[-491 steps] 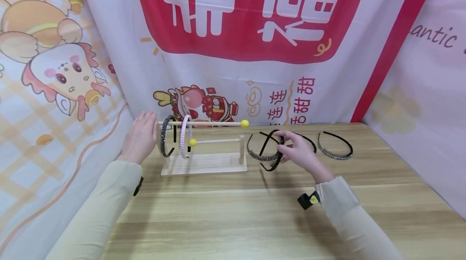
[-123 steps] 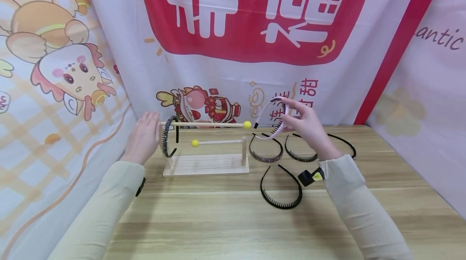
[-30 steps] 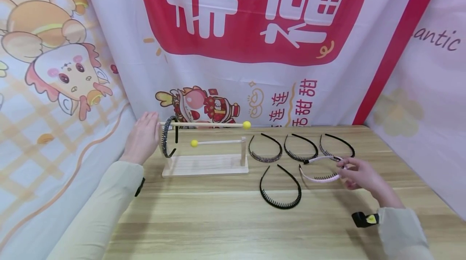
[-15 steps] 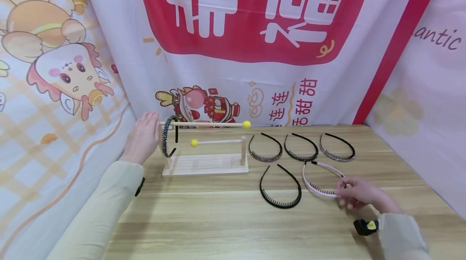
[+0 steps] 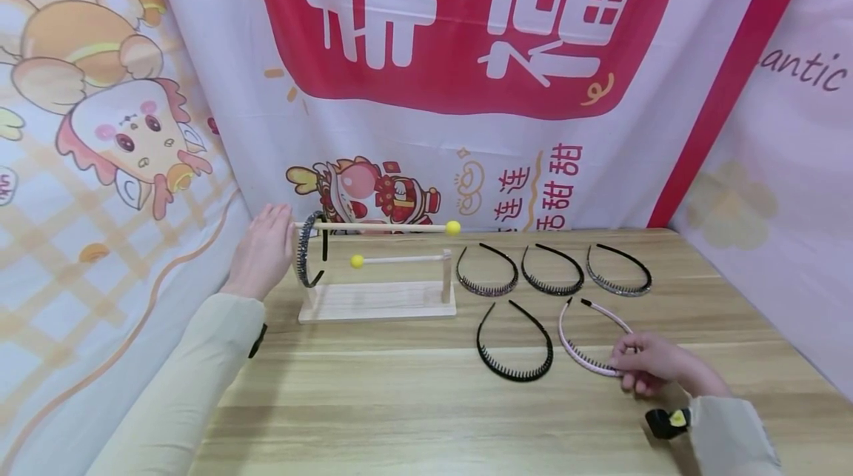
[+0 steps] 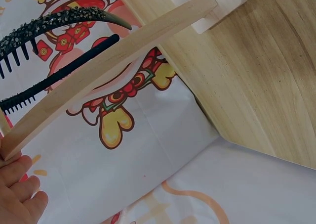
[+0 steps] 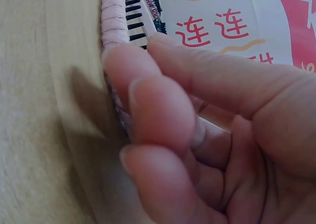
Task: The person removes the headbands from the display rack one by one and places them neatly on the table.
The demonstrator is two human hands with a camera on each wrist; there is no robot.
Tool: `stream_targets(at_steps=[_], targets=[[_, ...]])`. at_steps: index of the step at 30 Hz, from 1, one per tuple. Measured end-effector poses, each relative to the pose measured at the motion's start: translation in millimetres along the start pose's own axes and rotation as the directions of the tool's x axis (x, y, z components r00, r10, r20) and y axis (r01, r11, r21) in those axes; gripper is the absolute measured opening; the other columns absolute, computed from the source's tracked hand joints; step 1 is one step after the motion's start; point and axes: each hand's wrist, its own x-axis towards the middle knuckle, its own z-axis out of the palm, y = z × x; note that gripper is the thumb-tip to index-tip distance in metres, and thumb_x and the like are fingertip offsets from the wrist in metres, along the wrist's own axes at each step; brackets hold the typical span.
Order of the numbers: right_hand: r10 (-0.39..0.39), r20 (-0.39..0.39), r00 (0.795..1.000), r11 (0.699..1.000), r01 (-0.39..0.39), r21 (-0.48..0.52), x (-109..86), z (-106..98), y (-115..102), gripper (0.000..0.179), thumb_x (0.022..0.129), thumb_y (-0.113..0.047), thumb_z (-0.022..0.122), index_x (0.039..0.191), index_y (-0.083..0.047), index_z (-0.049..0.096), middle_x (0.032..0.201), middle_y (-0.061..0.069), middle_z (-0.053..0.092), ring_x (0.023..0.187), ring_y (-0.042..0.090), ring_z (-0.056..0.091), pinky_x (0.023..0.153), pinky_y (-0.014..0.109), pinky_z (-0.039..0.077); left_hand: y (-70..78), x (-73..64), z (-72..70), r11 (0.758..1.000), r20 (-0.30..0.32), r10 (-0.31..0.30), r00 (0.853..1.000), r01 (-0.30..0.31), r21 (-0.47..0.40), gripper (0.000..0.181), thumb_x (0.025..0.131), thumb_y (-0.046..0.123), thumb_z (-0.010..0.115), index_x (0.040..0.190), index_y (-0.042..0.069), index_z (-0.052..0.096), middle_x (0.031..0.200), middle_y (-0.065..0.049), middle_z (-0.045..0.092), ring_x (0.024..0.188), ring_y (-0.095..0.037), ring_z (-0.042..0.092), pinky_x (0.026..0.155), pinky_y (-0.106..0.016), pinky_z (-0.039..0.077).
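Note:
My right hand (image 5: pixel 656 366) pinches the pink wrapped headband (image 5: pixel 586 363) by its right side, low over the tabletop. In the right wrist view the headband's pink wrapping (image 7: pixel 114 21) and black teeth show beyond my curled fingers (image 7: pixel 163 115). At the left, my left hand (image 5: pixel 261 252) rests against the top of the left post of a wooden stand (image 5: pixel 383 304). The left wrist view shows its fingertips at the end of that post (image 6: pixel 108 68). A black glittery headband (image 5: pixel 303 250) hangs on the stand's upper rod, close to this hand.
Three headbands lie in a back row: one speckled (image 5: pixel 489 289), one black (image 5: pixel 553 288), one with silvery glitter (image 5: pixel 620 287). A plain black headband (image 5: pixel 514 374) lies in front, left of the pink one. Yellow balls (image 5: pixel 453 228) cap the stand's rods. Cloth walls (image 5: pixel 426 128) border the table.
My right hand has brought the pink headband down and toward me, turning it so its tips point to the back. The left hand stays at the stand.

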Motion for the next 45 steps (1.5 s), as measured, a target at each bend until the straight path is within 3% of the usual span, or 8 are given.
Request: stream_targets(at_steps=[7, 12, 20, 30, 45], targets=[[-0.003, -0.001, 1.0, 1.0, 0.003, -0.005, 0.1, -3, -4, 0.019, 0.092, -0.015, 0.055, 0.094, 0.004, 0.052, 0.065, 0.008, 0.062, 0.048, 0.007, 0.053, 0.044, 0.018, 0.047, 0.8, 0.9, 0.0, 1.0, -0.014, 0.006, 1.0, -0.006, 0.005, 0.044, 0.101, 0.015, 0.03, 0.135, -0.013, 0.032, 0.138, -0.031, 0.032, 0.13, -0.043, 0.022, 0.111, -0.045, 0.01], [-0.023, -0.045, 0.999, 0.999, 0.022, -0.032, 1.9, -6, -14, 0.023, 0.091, -0.014, 0.056, 0.099, 0.007, 0.051, 0.065, 0.009, 0.062, 0.049, 0.009, 0.054, 0.045, 0.02, 0.047, 1.0, 1.1, 0.0, 1.0, -0.004, -0.001, 1.0, 0.001, 0.004, 0.044, 0.101, 0.015, 0.029, 0.135, -0.012, 0.031, 0.139, -0.03, 0.03, 0.131, -0.043, 0.021, 0.111, -0.045, 0.009], [-0.078, -0.109, 0.991, 0.994, 0.069, -0.082, 11.3, -14, -42, 0.034, 0.092, -0.017, 0.057, 0.112, 0.01, 0.047, 0.073, 0.014, 0.062, 0.055, 0.018, 0.058, 0.051, 0.036, 0.055, 0.2, 1.7, 1.8, 1.0, -0.006, 0.001, 1.0, -0.001, 0.01, 0.044, 0.1, 0.015, 0.03, 0.135, -0.012, 0.032, 0.139, -0.03, 0.031, 0.131, -0.043, 0.021, 0.111, -0.045, 0.01], [-0.141, -0.191, 0.971, 0.978, 0.106, -0.181, 27.6, -20, -98, 0.046, 0.088, -0.023, 0.062, 0.122, 0.004, 0.047, 0.086, 0.011, 0.064, 0.07, 0.031, 0.061, 0.061, 0.045, 0.056, 0.2, 1.3, 1.2, 1.0, -0.015, 0.008, 1.0, -0.007, 0.008, 0.044, 0.101, 0.015, 0.03, 0.135, -0.013, 0.032, 0.138, -0.03, 0.031, 0.13, -0.044, 0.022, 0.111, -0.046, 0.01], [-0.266, -0.169, 0.949, 0.935, 0.211, -0.287, 55.3, -9, -203, 0.042, 0.09, -0.018, 0.06, 0.124, 0.002, 0.046, 0.091, 0.014, 0.061, 0.07, 0.028, 0.06, 0.06, 0.037, 0.056, 0.4, -0.4, 0.4, 1.0, -0.005, 0.004, 1.0, -0.004, 0.002, 0.045, 0.1, 0.015, 0.029, 0.135, -0.013, 0.031, 0.139, -0.03, 0.03, 0.131, -0.044, 0.022, 0.111, -0.045, 0.009]])
